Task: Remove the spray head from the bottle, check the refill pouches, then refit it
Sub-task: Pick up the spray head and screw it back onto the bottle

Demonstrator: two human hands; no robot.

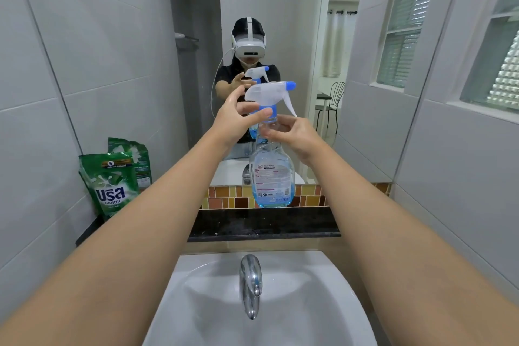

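Observation:
A clear spray bottle (pixel 271 177) with a little blue liquid at the bottom hangs in the air above the black counter. My right hand (pixel 295 135) grips its neck from the right. On top sits the white spray head (pixel 266 91) with a blue nozzle and a blue collar (pixel 268 109). My left hand (pixel 238 118) has thumb and fingers pinched around that blue collar. A green refill pouch (pixel 112 185) stands on the counter at the left, leaning against the wall.
A mirror (pixel 280 36) behind the counter reflects me, the bottle and the pouch. Below are a mosaic tile strip (pixel 224 196), the black counter ledge (pixel 264 225), a white basin (pixel 213 303) and a chrome tap (pixel 250 284). A window (pixel 491 64) is on the right wall.

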